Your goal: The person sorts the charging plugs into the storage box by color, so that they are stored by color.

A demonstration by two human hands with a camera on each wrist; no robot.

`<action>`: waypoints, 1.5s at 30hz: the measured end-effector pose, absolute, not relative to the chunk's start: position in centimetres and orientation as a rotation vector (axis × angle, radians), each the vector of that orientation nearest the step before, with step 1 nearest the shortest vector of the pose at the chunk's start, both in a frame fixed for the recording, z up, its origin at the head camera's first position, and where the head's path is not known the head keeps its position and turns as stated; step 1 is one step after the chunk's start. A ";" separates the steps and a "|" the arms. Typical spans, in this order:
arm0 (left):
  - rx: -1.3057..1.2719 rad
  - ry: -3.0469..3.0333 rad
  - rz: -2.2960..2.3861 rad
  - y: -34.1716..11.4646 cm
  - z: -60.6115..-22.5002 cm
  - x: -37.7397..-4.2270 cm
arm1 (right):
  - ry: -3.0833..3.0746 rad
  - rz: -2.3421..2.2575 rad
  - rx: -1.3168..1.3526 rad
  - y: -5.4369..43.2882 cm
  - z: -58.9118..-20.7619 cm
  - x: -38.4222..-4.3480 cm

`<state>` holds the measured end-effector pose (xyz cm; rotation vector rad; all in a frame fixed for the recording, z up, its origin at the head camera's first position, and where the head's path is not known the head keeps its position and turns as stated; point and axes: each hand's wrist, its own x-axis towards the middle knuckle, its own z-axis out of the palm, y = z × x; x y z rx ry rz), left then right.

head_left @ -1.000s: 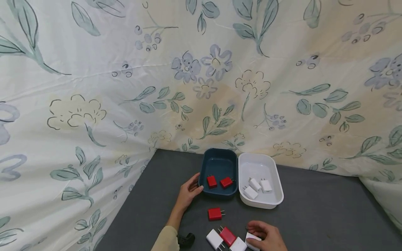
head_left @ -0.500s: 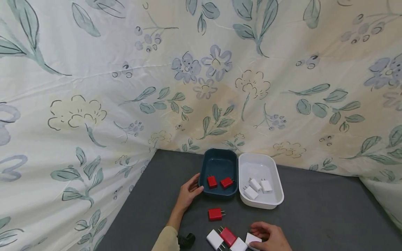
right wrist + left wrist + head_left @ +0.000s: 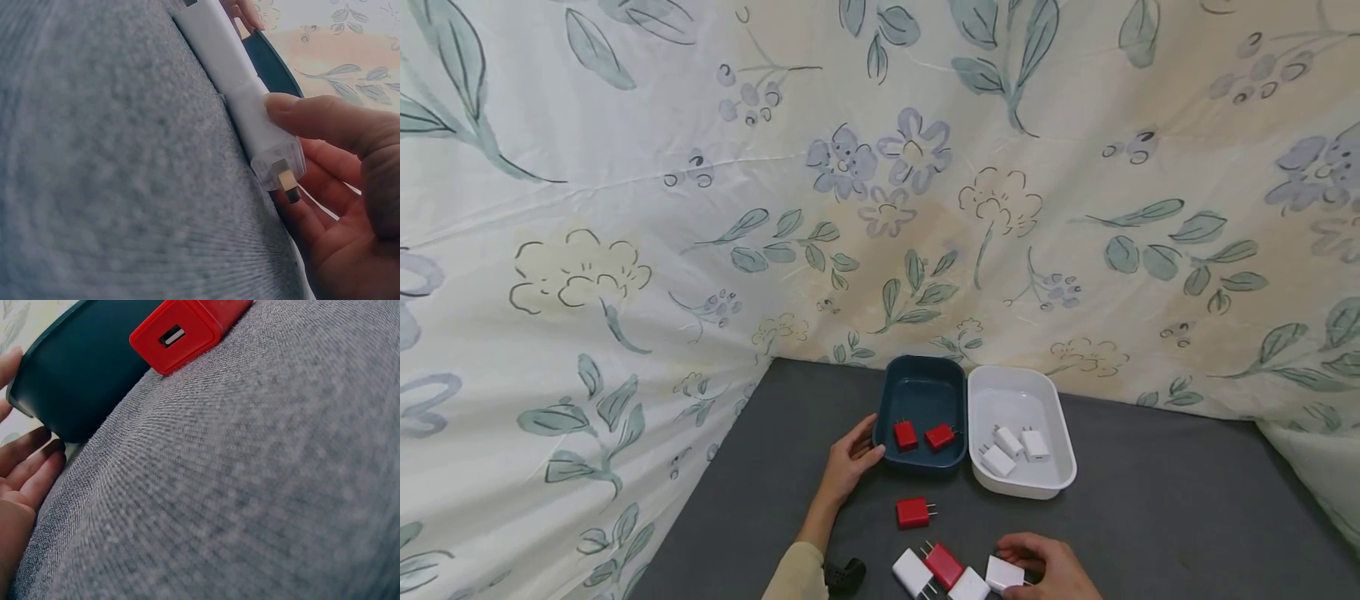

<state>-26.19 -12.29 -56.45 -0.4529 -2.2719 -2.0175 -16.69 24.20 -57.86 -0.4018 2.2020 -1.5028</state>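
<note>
My left hand (image 3: 847, 461) touches the near-left corner of the dark blue bin (image 3: 922, 369), its fingers along the outer wall. In the left wrist view the fingers (image 3: 31, 462) look fairly straight beside the bin. My right hand (image 3: 1051, 568) pinches a white charger plug (image 3: 1004, 573) at the right end of a row on the table. In the right wrist view the thumb lies on that plug's face and its metal prong points toward the palm. Beside it lie another white charger (image 3: 969, 586), a red charger (image 3: 943, 566) and a further white charger (image 3: 913, 573).
A lone red charger (image 3: 913, 512) lies in front of the blue bin, which holds two red chargers. Touching that bin is a white bin (image 3: 1064, 442) with three white chargers inside. Floral cloth (image 3: 850, 275) hangs behind the dark grey tabletop (image 3: 1165, 492).
My right hand has shifted slightly right, and its thumb has slid toward the right end of the white charger, uncovering more of its face. The left hand stays at the blue bin.
</note>
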 end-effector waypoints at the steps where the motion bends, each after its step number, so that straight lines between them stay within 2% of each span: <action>1: -0.452 -2.273 -2.019 -12.3 -56.5 -26.2 | 2.208 -1.504 -0.409 24.2 -57.9 -16.7; 31: -0.467 -2.253 -2.033 -12.3 -56.5 -26.2 | 2.347 -1.648 -0.394 23.4 -57.4 -16.0; 45: -0.468 -2.259 -2.036 -12.4 -56.5 -26.2 | 2.660 -1.756 -0.106 21.7 -57.1 -15.4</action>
